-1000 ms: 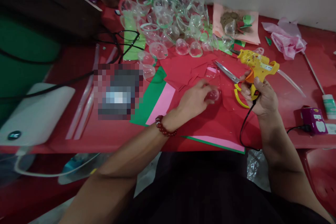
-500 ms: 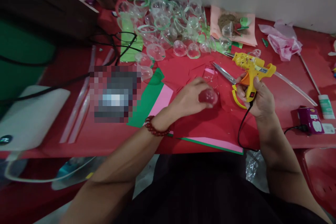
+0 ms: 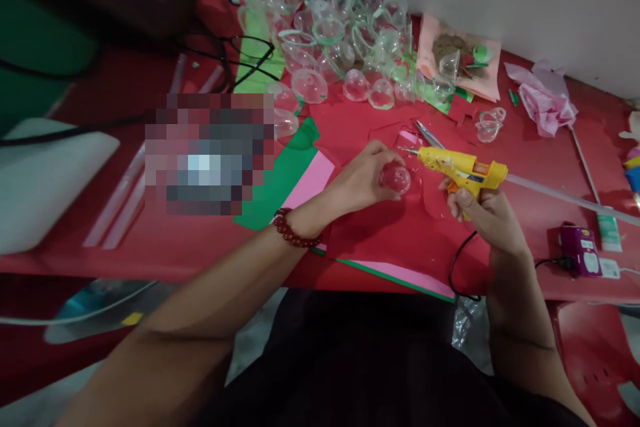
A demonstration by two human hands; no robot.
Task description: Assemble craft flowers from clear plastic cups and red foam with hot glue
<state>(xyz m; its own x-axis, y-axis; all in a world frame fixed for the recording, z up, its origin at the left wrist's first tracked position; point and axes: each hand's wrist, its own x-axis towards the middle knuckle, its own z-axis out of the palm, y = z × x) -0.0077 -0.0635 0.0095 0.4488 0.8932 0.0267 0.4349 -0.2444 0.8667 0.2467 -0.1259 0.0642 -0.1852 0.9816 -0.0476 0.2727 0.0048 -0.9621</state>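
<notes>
My left hand [image 3: 367, 173] grips a small clear plastic dome [image 3: 397, 179] between thumb and fingers, over the red paper [image 3: 375, 233]. In my right hand [image 3: 483, 210] is a yellow glue gun [image 3: 460, 167], its nozzle pointing left just above and to the right of the dome. A clear glue stick [image 3: 565, 193] sticks out of the gun's back end. Behind the nozzle lie scissors [image 3: 429, 134], their handles hidden by the gun.
Many clear plastic domes [image 3: 327, 30] are heaped at the back. Green paper [image 3: 280, 180] lies left, near a blurred-out dark object [image 3: 215, 160] and spare glue sticks [image 3: 120, 200]. Pink tissue [image 3: 547, 103] and a purple adapter box [image 3: 580, 250] sit right; a black cord [image 3: 453, 270] hangs from the gun.
My right hand has swung the glue gun level and brought it down left, so its nozzle now sits near the dome. The scissors stay on the table. The camera view has shifted slightly.
</notes>
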